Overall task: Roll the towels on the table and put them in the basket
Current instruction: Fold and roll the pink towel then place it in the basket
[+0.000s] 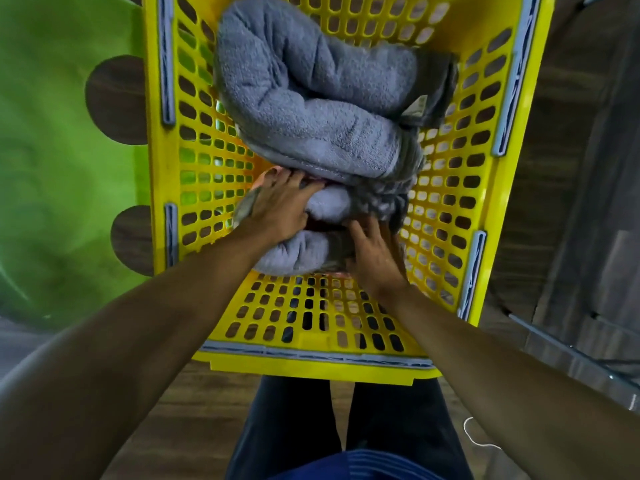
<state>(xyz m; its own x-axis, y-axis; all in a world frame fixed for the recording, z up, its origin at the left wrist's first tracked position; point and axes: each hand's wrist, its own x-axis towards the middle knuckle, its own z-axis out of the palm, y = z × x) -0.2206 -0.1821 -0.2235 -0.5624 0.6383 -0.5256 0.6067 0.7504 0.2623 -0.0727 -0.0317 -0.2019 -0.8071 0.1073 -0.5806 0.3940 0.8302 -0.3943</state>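
With rolled towels point(311, 98) already in the basket point(450, 209), you were seating another roll point(301, 252) at its near end, left hand point(277, 211) gripping it, right hand point(375, 261) pressing open-fingered; any left to roll were out of view.

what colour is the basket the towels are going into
Bright yellow basket with grey strips along its rim; it shows best in the head view.
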